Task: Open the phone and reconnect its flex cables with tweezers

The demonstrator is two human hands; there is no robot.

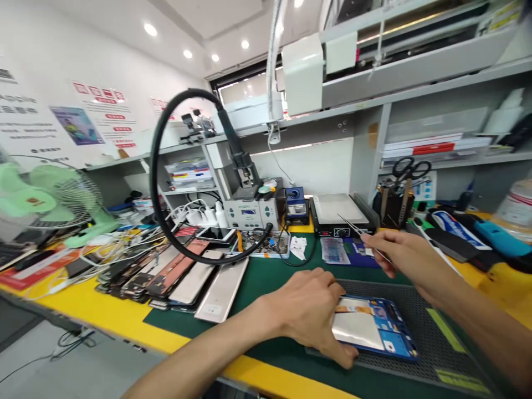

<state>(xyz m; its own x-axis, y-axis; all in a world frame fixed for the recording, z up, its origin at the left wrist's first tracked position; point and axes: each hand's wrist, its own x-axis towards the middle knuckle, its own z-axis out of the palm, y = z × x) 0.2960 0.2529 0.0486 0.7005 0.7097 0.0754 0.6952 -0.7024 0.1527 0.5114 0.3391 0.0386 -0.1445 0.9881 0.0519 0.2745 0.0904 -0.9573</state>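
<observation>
An opened smartphone [358,328] with a blue frame lies on the dark grey textured mat [432,316], its silvery battery and inner parts bare. My left hand [310,313] grips the phone's left end, thumb on the near edge and fingers at the far edge; that end is hidden under the hand. Raised above the mat's far side, my right hand [394,250] is closed on thin metal tweezers [352,224]. The tips of the tweezers point up and to the left, away from the phone.
Stacked phones and phone parts [174,271] lie left of the green mat [255,282]. Behind stand a soldering station [249,213] with a looping black hose [154,166], a hot plate [343,213] and a tool holder with scissors [409,169]. A green fan [54,194] stands far left.
</observation>
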